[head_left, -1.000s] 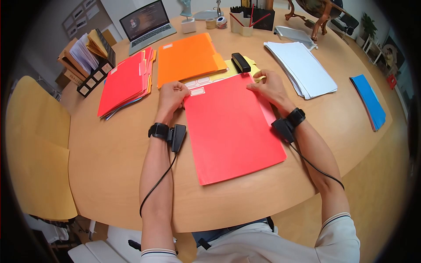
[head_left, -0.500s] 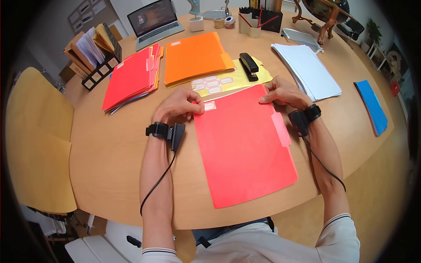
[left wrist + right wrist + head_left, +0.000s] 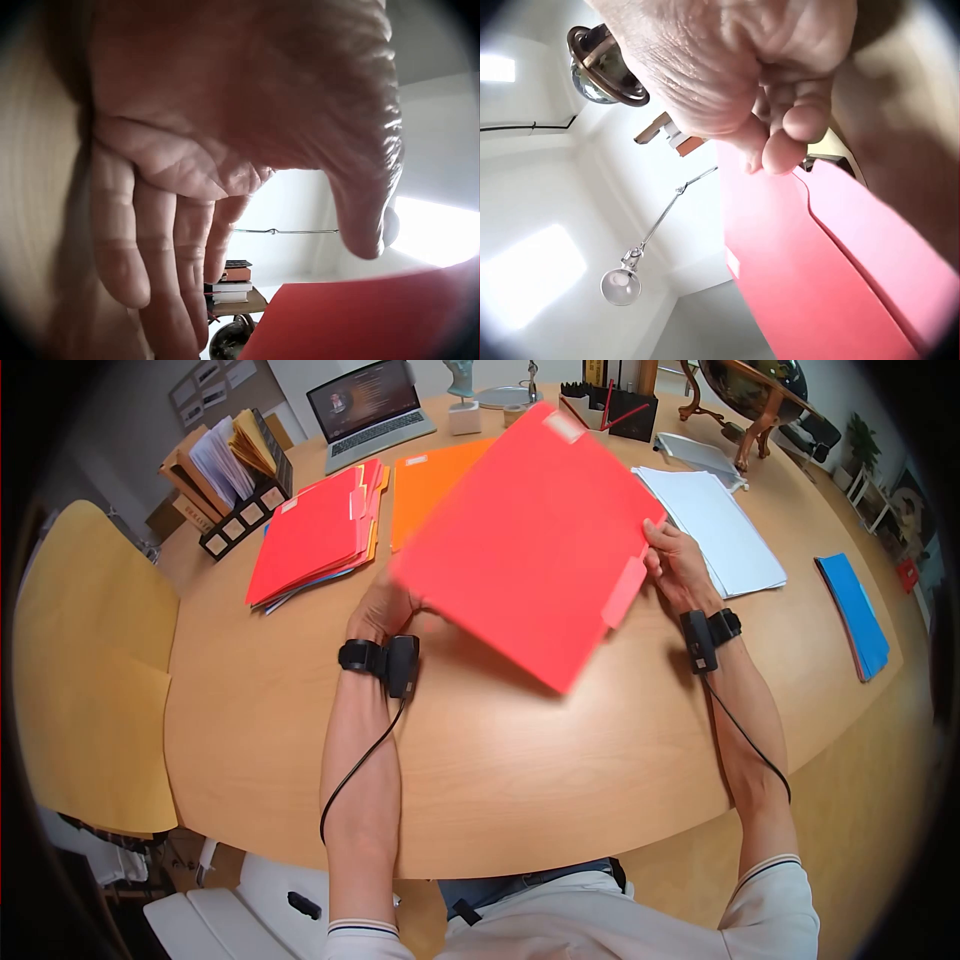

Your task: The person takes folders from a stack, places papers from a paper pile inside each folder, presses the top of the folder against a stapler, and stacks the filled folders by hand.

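A red file folder (image 3: pixel 530 550) is raised and tilted over the desk in the head view, with a white label at its upper corner and a lighter tab on its right side. My right hand (image 3: pixel 682 565) pinches its right edge; the right wrist view shows thumb and fingers (image 3: pixel 784 146) closed on that edge. Beside the folder's left corner is my left hand (image 3: pixel 383 608), its fingers partly hidden behind it. In the left wrist view this hand (image 3: pixel 217 142) has extended fingers and a thumb standing apart, the folder beyond them.
An orange folder (image 3: pixel 425 485) lies partly behind the raised one. Stacked red folders (image 3: pixel 310 540) are to the left, below a laptop (image 3: pixel 370 420) and a file organizer (image 3: pixel 245 520). White paper (image 3: pixel 715 535) and blue sheets (image 3: pixel 850 615) lie to the right on the desk (image 3: pixel 560 780).
The red folder has gone from lying flat to raised and turned, its labelled end swinging up and right. My left hand has let go of its labelled corner; the right still holds the edge.
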{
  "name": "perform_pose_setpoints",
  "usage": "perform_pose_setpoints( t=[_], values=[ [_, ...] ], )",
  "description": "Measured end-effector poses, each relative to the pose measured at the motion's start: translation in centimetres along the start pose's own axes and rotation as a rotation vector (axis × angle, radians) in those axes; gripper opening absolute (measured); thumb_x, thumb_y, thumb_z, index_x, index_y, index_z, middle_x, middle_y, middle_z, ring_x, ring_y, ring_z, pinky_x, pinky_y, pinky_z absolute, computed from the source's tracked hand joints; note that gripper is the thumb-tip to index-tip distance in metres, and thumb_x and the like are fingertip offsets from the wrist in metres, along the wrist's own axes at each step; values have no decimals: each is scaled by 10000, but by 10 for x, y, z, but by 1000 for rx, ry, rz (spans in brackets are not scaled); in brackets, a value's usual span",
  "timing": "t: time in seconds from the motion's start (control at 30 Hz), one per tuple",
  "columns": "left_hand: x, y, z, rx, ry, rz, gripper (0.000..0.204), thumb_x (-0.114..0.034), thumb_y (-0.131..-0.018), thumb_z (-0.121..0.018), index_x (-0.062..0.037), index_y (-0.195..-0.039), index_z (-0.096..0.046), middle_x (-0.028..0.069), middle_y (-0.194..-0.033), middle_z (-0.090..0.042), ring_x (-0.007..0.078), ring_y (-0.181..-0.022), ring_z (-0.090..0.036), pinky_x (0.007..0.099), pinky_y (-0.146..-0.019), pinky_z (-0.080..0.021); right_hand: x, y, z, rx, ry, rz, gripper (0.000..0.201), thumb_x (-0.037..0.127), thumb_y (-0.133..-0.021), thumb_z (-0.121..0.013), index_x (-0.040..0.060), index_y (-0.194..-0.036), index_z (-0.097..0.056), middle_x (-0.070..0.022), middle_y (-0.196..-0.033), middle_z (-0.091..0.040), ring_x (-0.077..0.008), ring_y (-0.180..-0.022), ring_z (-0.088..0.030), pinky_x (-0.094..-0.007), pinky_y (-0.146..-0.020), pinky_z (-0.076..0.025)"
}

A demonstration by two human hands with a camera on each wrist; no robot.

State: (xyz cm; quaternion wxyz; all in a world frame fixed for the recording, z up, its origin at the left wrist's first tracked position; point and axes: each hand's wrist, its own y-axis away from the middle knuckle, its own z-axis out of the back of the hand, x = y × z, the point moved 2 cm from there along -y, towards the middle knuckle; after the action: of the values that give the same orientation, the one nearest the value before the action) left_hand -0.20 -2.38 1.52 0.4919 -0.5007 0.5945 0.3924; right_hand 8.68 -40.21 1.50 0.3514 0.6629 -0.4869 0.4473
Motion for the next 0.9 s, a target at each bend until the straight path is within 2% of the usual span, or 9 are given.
perform_pose_setpoints(
  t=[0.03,0.1,0.2,0.3,0.37,0.57,0.67,0.8,0.9],
  values=[
    [0,2,1,13,24,16,1068,-871,-856,-437,40,-1411,-485,217,-1033,-729,248,-775,-757,268,-623,-604,-4,-3,5,-57,-55,43,153,176,-1017,-647,27,-1024,-614,-22,-751,-650,-74,-515,-575,-185,-475,-452],
    [-5,-2,4,117,83,30,1165,-920,-808,-408,69,-1421,-458,266,-1090,-703,295,-814,-756,301,-664,-621,-10,-9,16,-83,-108,87,165,156,-1029,-621,5,-1091,-598,-55,-884,-684,-123,-676,-689,-226,-590,-541],
    [-9,0,-2,235,187,48,1259,-965,-778,-331,107,-1431,-425,308,-1143,-680,355,-857,-753,352,-709,-645,-13,-9,13,-119,-152,123,161,141,-1035,-605,0,-1114,-598,-60,-930,-688,-136,-740,-707,-239,-636,-572],
    [-10,-1,-11,178,82,89,1189,-932,-812,-367,93,-1407,-457,282,-1126,-694,323,-850,-758,323,-668,-637,-14,-9,12,-88,-192,138,155,128,-1039,-592,1,-1129,-593,-58,-929,-686,-143,-767,-711,-245,-663,-587],
    [-9,-2,-16,123,-103,164,921,-758,-916,-520,57,-1342,-536,246,-1121,-705,266,-810,-765,247,-630,-612,-15,-10,13,-67,-204,140,164,128,-1040,-589,5,-1148,-591,-61,-941,-689,-142,-771,-711,-242,-671,-589],
    [-10,-3,-25,90,-128,281,384,-349,-1025,-629,4,-1173,-596,151,-993,-730,227,-732,-753,248,-613,-601,-8,-5,-1,28,-206,157,233,167,-1051,-570,18,-1230,-574,-89,-1018,-704,-147,-796,-716,-240,-696,-594],
    [-6,-5,-13,-139,-127,212,392,-368,-1028,-619,4,-1150,-599,151,-971,-735,223,-743,-753,239,-612,-598,0,6,-15,52,-145,144,415,289,-1043,-584,3,-1335,-520,-117,-1050,-709,-158,-807,-720,-245,-693,-594],
    [-18,-5,20,-124,154,-28,403,-368,-1039,-594,18,-1158,-584,166,-985,-736,222,-760,-753,248,-622,-610,1,10,-19,99,-9,80,689,453,-1001,-608,-21,-1461,-410,-155,-1067,-709,-171,-780,-716,-257,-654,-595],
    [-20,0,67,-314,313,-150,427,-359,-1052,-564,46,-1188,-557,194,-1008,-734,232,-770,-752,274,-654,-633,-2,5,-13,126,-9,60,661,433,-1007,-606,-28,-1445,-425,-157,-1042,-711,-168,-750,-711,-264,-630,-595]
  ],
)
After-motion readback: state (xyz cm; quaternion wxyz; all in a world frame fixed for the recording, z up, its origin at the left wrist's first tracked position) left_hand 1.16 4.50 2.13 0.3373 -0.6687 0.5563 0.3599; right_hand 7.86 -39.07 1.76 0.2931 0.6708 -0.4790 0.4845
